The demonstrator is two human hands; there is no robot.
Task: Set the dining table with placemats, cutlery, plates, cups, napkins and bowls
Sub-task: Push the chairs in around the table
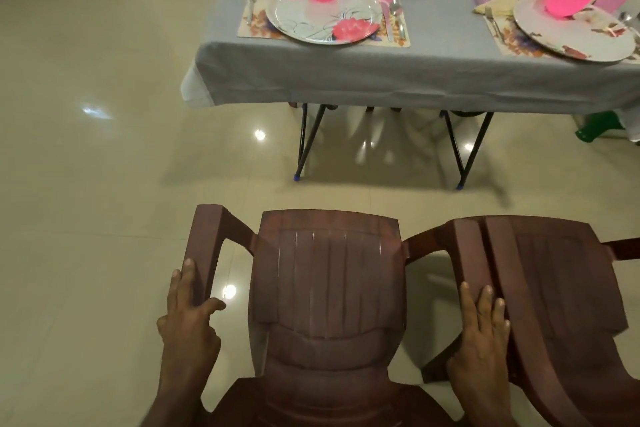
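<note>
A home dining room: a cloth-covered table [398,73] laid with plates [323,15], brown plastic chairs [329,288], glossy floor tiles [86,166].

A single head-worn wide-angle view looks forward and steeply down from above a brown plastic chair [327,305], close beneath the lens. The laid dining table [415,73] sits farther off along the top edge, cut by the frame, with straight lines bowed by the lens.
</note>
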